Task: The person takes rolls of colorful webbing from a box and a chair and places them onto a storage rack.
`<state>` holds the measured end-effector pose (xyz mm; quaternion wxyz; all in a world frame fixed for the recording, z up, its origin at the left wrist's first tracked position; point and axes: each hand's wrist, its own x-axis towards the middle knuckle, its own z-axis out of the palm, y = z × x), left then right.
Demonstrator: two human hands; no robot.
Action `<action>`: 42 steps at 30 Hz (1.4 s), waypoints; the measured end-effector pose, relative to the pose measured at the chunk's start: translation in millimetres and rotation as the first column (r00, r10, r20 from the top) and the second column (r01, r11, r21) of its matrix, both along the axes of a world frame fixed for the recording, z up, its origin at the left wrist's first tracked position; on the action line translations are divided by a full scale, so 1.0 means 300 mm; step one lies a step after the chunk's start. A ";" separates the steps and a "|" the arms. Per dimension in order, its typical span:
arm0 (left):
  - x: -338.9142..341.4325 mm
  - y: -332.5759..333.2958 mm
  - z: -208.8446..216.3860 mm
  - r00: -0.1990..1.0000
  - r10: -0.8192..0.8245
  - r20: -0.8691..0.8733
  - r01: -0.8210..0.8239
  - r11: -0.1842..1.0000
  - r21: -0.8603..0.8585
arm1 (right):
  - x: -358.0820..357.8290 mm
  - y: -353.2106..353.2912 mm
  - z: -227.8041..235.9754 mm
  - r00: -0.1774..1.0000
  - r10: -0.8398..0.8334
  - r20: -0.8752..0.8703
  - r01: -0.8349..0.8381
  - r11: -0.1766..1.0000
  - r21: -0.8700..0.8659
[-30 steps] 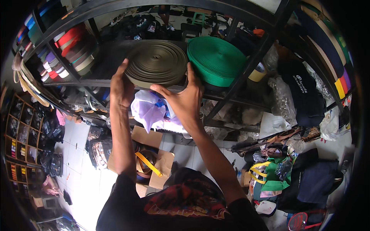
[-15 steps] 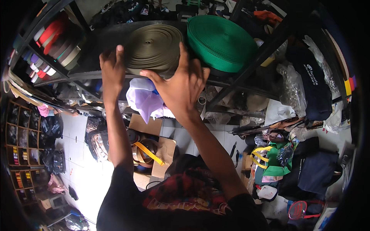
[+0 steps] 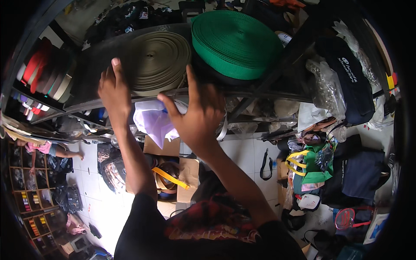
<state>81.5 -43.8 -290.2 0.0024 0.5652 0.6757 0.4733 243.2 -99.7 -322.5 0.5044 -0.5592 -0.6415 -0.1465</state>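
Observation:
A coiled roll of olive-brown webbing [image 3: 159,60] lies flat on the dark shelf [image 3: 93,56]. At its near left edge is my left hand [image 3: 115,93], open, with the index finger stretched out. My right hand [image 3: 198,113] is open in front of the roll's right side, thumb and index finger spread apart. Nothing shows in either hand; whether the right index fingertip touches the roll I cannot tell. To the right of the olive roll sits a thicker roll of green webbing [image 3: 236,45]. A pale purple cloth or bag [image 3: 151,119] hangs below the shelf edge, partly behind my right hand.
Several coloured webbing rolls [image 3: 45,71] stand on the rack at left. Slanted dark metal bars [image 3: 284,54] frame the shelf. On the floor are an open cardboard box [image 3: 189,173] with a yellow strap and a pile of bags [image 3: 318,173]. A person in pink [image 3: 41,148] is at far left.
Both hands have drawn back slightly from the olive roll, toward me. The view has shifted, so the rolls appear farther left. More of the person in pink shows at left.

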 end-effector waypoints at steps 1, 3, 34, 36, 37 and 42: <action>-0.011 0.000 -0.016 0.999 -0.041 -0.010 0.042 0.999 0.022 | 0.004 -0.014 -0.011 0.998 0.054 -0.038 -0.054 0.999 -0.004; -0.069 -0.048 -0.085 0.994 -0.105 -0.023 0.107 0.992 0.074 | -0.006 -0.050 -0.033 0.976 0.175 -0.125 -0.177 0.984 -0.004; 0.672 -1.160 -1.221 -0.285 -0.951 0.121 0.297 -0.208 -0.932 | 0.293 -2.481 -0.922 0.345 -0.913 -0.218 0.120 0.273 -0.955; 0.805 -1.285 -1.233 -0.421 -0.871 0.252 0.236 -0.373 -0.897 | 0.190 -2.601 -0.945 0.135 -0.972 -0.191 0.126 0.208 -0.970; 0.790 -1.349 -1.251 -0.410 -0.855 0.318 0.221 -0.431 -0.875 | 0.179 -2.670 -0.946 0.118 -0.977 -0.175 0.114 0.188 -0.976; 1.030 -1.855 -1.078 -0.702 -0.636 0.320 0.110 -0.541 -0.834 | 0.017 -2.836 -0.926 -0.303 -0.932 -0.200 0.101 0.178 -0.979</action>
